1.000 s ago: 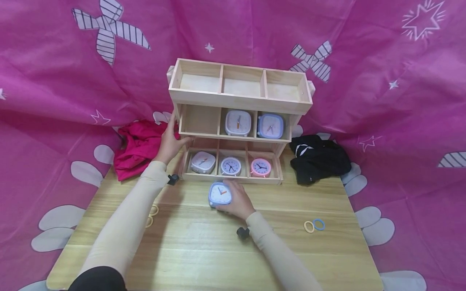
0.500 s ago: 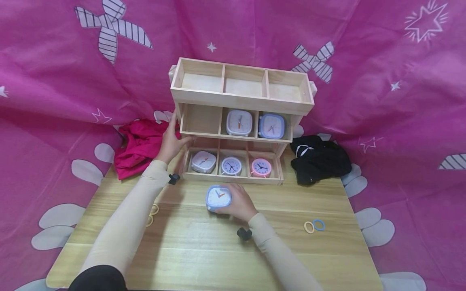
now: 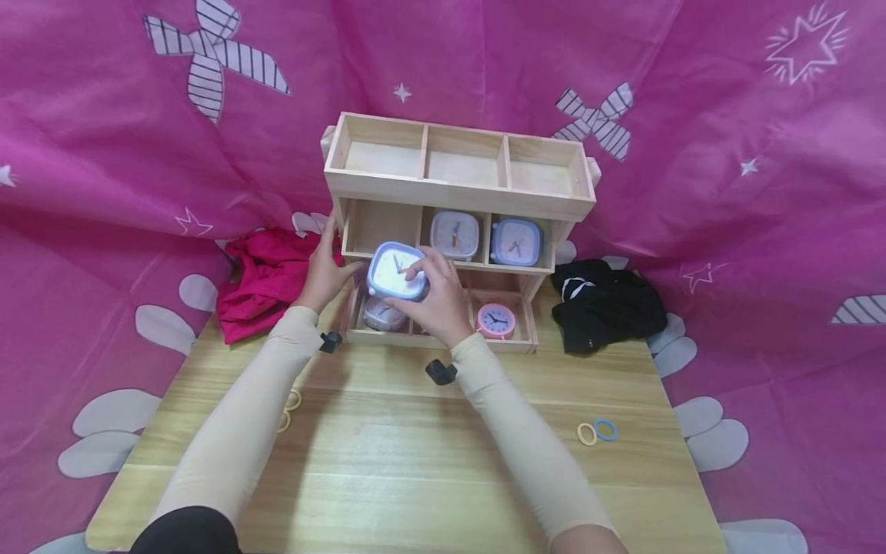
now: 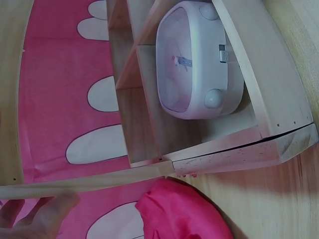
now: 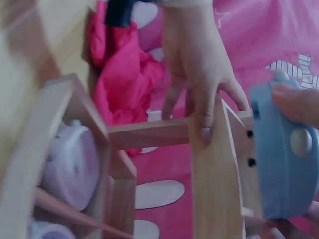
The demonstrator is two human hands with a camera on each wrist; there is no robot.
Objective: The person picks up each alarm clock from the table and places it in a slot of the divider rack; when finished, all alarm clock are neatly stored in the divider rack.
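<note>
The right hand (image 3: 432, 300) pinches a blue square alarm clock with a white face (image 3: 396, 271), fingers curled round its rim, holding it in the air just in front of the left compartment of the middle tier of the three-tier wooden shelf rack (image 3: 457, 188). Hand and clock hide most of the white square clock (image 3: 379, 314) and all of the round clock behind them on the bottom tier; only the pink round clock (image 3: 495, 320) shows whole. The left hand (image 3: 321, 269) rests with straight fingers on the rack's left side wall, its fingertips (image 5: 204, 133) pressed on the wood edge. In the right wrist view the blue clock is blurred and cut off at the frame edge. A crumpled red cloth (image 3: 259, 277) lies left of the rack.
</note>
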